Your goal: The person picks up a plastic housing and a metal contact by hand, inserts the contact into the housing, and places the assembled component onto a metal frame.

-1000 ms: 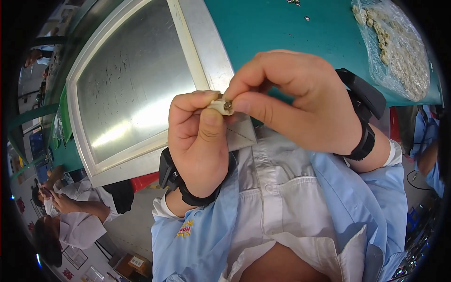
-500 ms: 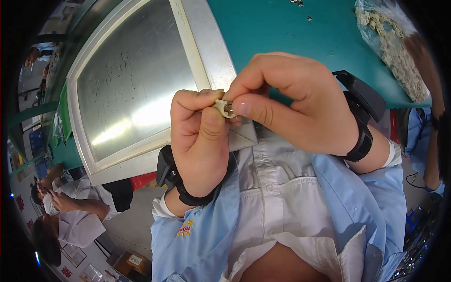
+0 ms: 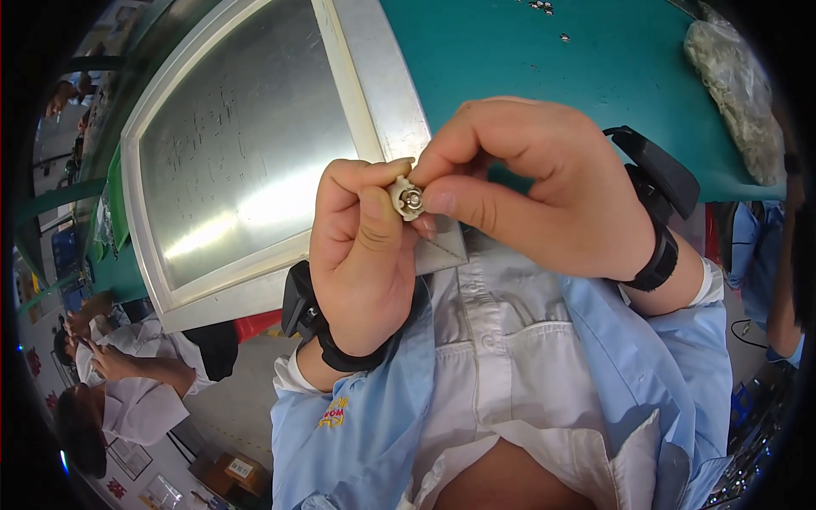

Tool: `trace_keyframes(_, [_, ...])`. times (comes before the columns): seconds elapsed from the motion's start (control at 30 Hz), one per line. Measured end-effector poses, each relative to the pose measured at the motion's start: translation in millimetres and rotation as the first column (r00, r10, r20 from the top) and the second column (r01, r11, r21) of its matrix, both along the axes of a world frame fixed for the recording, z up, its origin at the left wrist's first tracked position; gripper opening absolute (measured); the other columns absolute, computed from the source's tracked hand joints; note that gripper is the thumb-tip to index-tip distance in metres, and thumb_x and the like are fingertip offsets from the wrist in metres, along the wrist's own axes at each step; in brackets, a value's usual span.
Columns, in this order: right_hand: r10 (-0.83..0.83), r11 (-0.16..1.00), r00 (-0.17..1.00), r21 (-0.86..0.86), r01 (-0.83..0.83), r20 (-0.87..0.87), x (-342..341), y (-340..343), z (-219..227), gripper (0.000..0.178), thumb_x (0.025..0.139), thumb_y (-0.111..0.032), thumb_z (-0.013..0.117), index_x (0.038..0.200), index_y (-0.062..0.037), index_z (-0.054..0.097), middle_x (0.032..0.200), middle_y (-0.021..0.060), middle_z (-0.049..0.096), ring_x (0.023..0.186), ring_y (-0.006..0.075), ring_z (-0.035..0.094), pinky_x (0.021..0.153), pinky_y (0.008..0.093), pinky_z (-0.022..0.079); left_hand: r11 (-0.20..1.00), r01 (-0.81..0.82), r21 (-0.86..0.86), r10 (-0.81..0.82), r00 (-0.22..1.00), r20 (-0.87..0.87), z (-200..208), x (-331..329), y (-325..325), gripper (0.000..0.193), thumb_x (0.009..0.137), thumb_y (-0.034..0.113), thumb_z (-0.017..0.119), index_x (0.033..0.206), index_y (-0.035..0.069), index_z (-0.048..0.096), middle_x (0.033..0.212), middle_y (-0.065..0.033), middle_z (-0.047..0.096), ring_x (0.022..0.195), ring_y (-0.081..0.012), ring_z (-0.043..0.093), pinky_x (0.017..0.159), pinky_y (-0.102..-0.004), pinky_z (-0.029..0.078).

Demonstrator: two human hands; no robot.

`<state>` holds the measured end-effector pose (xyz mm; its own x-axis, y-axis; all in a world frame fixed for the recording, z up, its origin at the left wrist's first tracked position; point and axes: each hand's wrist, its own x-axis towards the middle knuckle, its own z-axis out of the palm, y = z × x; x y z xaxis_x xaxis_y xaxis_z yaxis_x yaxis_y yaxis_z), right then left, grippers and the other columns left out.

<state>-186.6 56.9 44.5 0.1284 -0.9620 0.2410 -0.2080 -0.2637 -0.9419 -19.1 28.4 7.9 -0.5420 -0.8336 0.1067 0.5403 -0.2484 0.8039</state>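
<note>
Between the thumb and fingers of my left hand (image 3: 364, 246) is a small cream plastic part (image 3: 398, 192), knobbed at its rim, with a round shiny metal piece (image 3: 413, 200) seated in its opening. The opening faces up and to the right. My right hand (image 3: 535, 183) is closed in a pinch, its thumb and index fingertips on the part's right edge beside the metal piece. Both hands hover over the near right corner of a metal-framed panel (image 3: 425, 127). The far side of the part is hidden by my left fingers.
A green work surface (image 3: 544, 76) bears several small shiny metal pieces (image 3: 541, 8) at the back. At the right lies a clear bag (image 3: 735, 98) of cream parts, next to another person's arm (image 3: 786, 272). Another person (image 3: 136, 374) sits at the lower left.
The metal piece now sits facing up in the cream part's opening; earlier my right fingertips covered it. The right-hand bag has shifted right and changed shape.
</note>
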Motion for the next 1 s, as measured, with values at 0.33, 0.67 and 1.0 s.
trace_keyframes(0.33, [-0.128, 0.974, 0.986, -0.201, 0.105, -0.105, -4.1, 3.0, -7.8, 0.009, 0.077, -0.001, 0.062, 0.085, 0.0001, 0.061, 0.072, 0.0051, 0.059, 0.064, 0.0127, 0.056, 0.056, 0.0226, 0.042, 0.996, -0.086, 0.028, 0.084, 0.995, 0.062, 9.0, -11.8, 4.7, 0.016, 0.092, 0.013, 0.047, 0.102, 0.0, 0.045, 0.088, -0.0062, 0.055, 0.08, -0.0102, 0.05, 0.075, -0.0233, 0.04])
trace_keyframes(0.67, [-0.166, 0.956, 0.95, -0.279, 0.089, -0.264, -13.9, 14.7, -5.3, 0.012, 0.067, 0.002, 0.063, 0.075, -0.0036, 0.056, 0.07, 0.0052, 0.056, 0.061, 0.0179, 0.053, 0.055, 0.0264, 0.041, 0.958, -0.049, -0.284, 0.128, 0.955, 0.267, 1.8, -8.9, 8.3, 0.016, 0.086, 0.002, 0.054, 0.1, 0.002, 0.046, 0.099, -0.008, 0.052, 0.082, -0.0099, 0.051, 0.074, -0.0215, 0.041])
trace_keyframes(1.0, [-0.425, 0.767, 0.883, -0.598, 0.235, -0.198, -0.1, 30.4, -27.8, 0.021, 0.06, 0.005, 0.062, 0.075, -0.005, 0.052, 0.069, 0.006, 0.053, 0.058, 0.0238, 0.051, 0.054, 0.0303, 0.041, 0.813, -0.069, -0.578, 0.256, 0.934, 0.25, 0.4, -10.5, 17.5, 0.014, 0.086, 0.004, 0.054, 0.097, 0.004, 0.045, 0.098, -0.0097, 0.052, 0.079, -0.0098, 0.051, 0.069, -0.0211, 0.042])
